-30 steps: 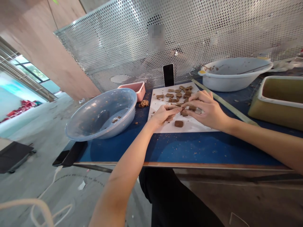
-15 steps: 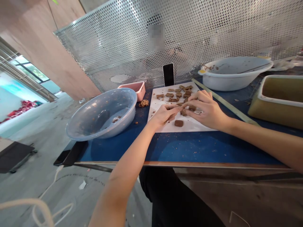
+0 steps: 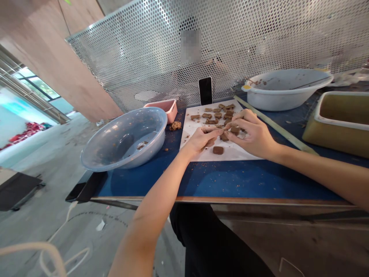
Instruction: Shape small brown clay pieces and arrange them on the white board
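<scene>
My left hand (image 3: 203, 139) and my right hand (image 3: 251, 134) meet over a white board (image 3: 230, 154) on the blue table. Together their fingertips pinch a small brown block (image 3: 224, 135), fingers curled round it. My right hand also has a second brown piece (image 3: 235, 130) under its fingers. One finished brown block (image 3: 218, 150) lies alone on the board just in front of my hands. Several more brown blocks (image 3: 216, 113) lie in rows at the board's far end.
A clear blue basin (image 3: 124, 139) stands at the left, with a pink box (image 3: 165, 107) and a brown lump (image 3: 175, 125) behind it. A phone (image 3: 205, 91) leans on the perforated metal screen. A white basin (image 3: 285, 88), a long stick (image 3: 276, 127) and a yellow tub (image 3: 338, 121) stand at the right.
My hands have stayed in place. My right fingers have curled in tighter on the brown piece and both hands' fingertips have shifted slightly.
</scene>
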{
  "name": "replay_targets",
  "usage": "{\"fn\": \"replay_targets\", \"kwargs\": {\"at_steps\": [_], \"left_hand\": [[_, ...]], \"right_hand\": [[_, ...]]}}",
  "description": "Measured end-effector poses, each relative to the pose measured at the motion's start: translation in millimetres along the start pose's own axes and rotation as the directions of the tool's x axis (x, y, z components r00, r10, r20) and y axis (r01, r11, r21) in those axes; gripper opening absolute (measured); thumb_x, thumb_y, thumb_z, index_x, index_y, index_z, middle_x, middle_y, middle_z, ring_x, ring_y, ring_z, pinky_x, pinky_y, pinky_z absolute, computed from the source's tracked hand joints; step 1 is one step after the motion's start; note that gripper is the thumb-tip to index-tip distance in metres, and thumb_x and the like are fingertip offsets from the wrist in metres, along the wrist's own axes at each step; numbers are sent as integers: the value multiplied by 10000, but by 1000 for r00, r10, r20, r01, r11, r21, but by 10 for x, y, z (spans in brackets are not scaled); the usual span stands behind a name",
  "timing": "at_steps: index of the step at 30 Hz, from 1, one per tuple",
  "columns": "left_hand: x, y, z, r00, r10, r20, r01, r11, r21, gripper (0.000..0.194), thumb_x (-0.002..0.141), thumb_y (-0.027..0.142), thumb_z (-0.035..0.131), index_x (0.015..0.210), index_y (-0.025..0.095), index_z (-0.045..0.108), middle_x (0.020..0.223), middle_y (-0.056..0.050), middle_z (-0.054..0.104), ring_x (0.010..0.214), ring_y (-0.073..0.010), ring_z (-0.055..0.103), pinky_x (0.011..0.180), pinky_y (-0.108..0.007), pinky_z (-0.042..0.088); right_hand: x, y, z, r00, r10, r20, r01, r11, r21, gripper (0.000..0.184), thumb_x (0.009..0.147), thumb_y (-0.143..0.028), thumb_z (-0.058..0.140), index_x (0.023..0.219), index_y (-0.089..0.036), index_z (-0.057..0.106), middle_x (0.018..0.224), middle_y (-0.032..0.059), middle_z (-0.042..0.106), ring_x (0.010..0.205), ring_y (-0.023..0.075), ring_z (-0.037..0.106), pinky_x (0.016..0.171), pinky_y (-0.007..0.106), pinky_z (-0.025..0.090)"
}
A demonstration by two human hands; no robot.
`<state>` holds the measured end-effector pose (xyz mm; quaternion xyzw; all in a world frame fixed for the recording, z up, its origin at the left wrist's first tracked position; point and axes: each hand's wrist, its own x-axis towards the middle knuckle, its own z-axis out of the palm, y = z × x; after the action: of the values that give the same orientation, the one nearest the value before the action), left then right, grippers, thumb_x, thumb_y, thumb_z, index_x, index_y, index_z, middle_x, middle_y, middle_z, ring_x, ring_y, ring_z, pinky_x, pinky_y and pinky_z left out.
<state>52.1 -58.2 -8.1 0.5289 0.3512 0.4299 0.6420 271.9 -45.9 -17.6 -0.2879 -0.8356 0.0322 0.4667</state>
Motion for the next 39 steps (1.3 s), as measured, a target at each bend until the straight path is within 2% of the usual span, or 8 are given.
{"fn": "replay_targets", "kwargs": {"at_steps": [11,15,19,25,27,30,35,39], "left_hand": [[-15,-20,-84,999,25,-48,-25,1000,3,608,836,506,985,622,204,502,539,114,298,471,-40,196,494,-258,114],[-3,-40,-125,999,37,-21,-38,999,-21,619,939,568,887,624,211,492,546,116,244,464,-52,171,482,-258,127],[26,-51,-143,1000,-12,-19,12,1000,-13,479,1003,598,812,806,173,709,557,127,227,451,-59,163,476,-247,123],[45,-36,-173,999,-29,-34,28,999,-22,484,1013,601,798,831,159,724,566,123,262,448,-52,167,472,-240,121],[38,-37,-171,999,-15,-34,14,1000,-24,446,1006,561,815,835,160,725,574,123,262,453,-53,164,474,-245,117],[15,-33,-151,999,33,-28,-34,999,-27,387,952,505,885,847,164,735,585,124,254,462,-52,176,481,-251,111],[-14,-13,-121,999,33,0,-33,999,2,442,769,503,1034,907,161,789,583,122,338,472,-42,204,493,-266,109],[-9,-23,-131,998,43,36,-43,999,22,513,673,554,1077,838,170,780,596,103,416,474,-36,226,498,-276,109]], "right_hand": [[77,91,-113,997,6,-71,-7,1000,-22,130,1115,-327,609,1024,-241,646,1046,102,678,1043,264,657,936,456,503],[86,171,-136,961,-202,188,234,958,-168,242,1155,-315,576,951,-213,655,1010,78,657,986,237,616,933,460,381],[60,201,-129,800,-354,484,487,855,-180,371,1202,-331,486,905,-205,669,981,77,661,959,239,585,907,447,342],[53,191,-199,739,-329,587,510,843,-170,84,1051,-219,624,1034,-214,706,1085,119,681,1018,291,586,894,457,351],[61,186,-228,729,-319,605,498,854,-150,140,989,-151,613,1077,-220,696,1105,123,683,1044,300,588,896,460,350],[74,187,-238,756,-297,584,460,875,-150,184,954,-173,615,1122,-216,677,1148,131,669,1060,308,590,933,472,368],[69,214,-155,900,-192,392,279,944,-177,370,1056,-495,689,1249,-188,620,1150,132,658,1040,326,615,997,504,450],[45,202,-108,942,-206,264,241,965,-106,273,1108,-438,675,1248,-210,620,1193,139,679,1118,324,637,1014,491,476]]}}
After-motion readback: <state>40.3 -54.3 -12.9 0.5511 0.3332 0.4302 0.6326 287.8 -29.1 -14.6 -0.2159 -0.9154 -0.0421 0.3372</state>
